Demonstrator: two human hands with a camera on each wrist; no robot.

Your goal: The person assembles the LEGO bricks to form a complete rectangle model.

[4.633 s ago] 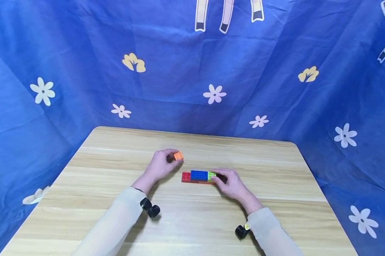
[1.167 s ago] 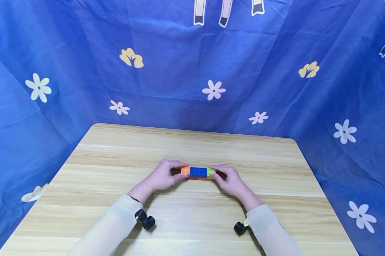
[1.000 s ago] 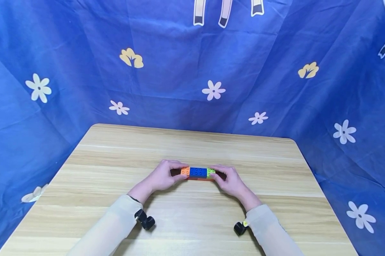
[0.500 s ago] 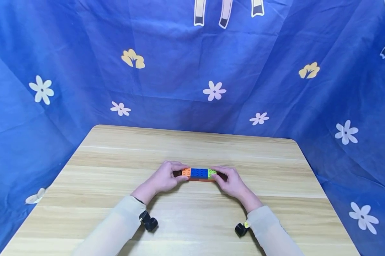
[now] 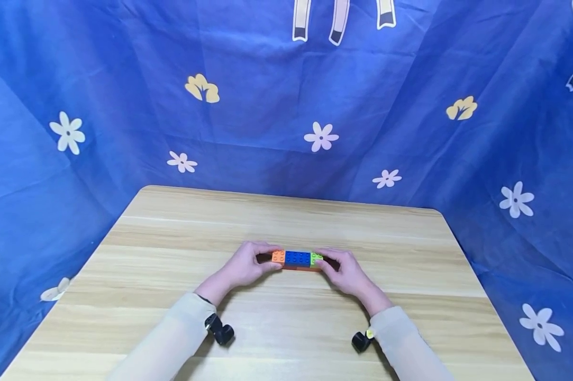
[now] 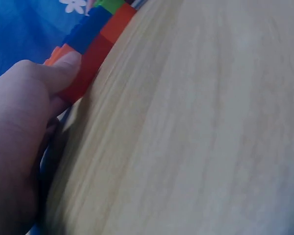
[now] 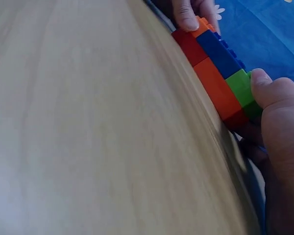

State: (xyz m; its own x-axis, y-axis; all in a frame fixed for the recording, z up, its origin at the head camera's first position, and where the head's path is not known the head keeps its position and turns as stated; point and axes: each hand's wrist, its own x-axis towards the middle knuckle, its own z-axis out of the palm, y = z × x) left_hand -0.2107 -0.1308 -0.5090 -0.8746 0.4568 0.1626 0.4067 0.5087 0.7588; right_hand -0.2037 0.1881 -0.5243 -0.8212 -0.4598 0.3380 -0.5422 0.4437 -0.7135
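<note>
A two-layer row of toy building bricks sits on the table in front of me. On top are an orange brick (image 5: 279,256), a longer blue brick (image 5: 298,257) and a green brick (image 5: 316,258). The lower layer has a red brick (image 7: 190,46) on the left and an orange-red brick (image 7: 218,89) on the right. My left hand (image 5: 246,263) pinches the orange brick at the left end between thumb and fingers. At the other end my right hand (image 5: 347,272) pinches the green brick, its thumb on the near side.
The bricks stand near the middle of a light wood-grain table (image 5: 296,328). A blue curtain (image 5: 257,106) printed with flowers hangs behind the table and along both sides. Each wrist carries a small black camera (image 5: 221,330).
Since the earliest frame, my left hand has brought the orange brick down onto the row's left end, over the red brick. In the last second both hands have held almost still.
</note>
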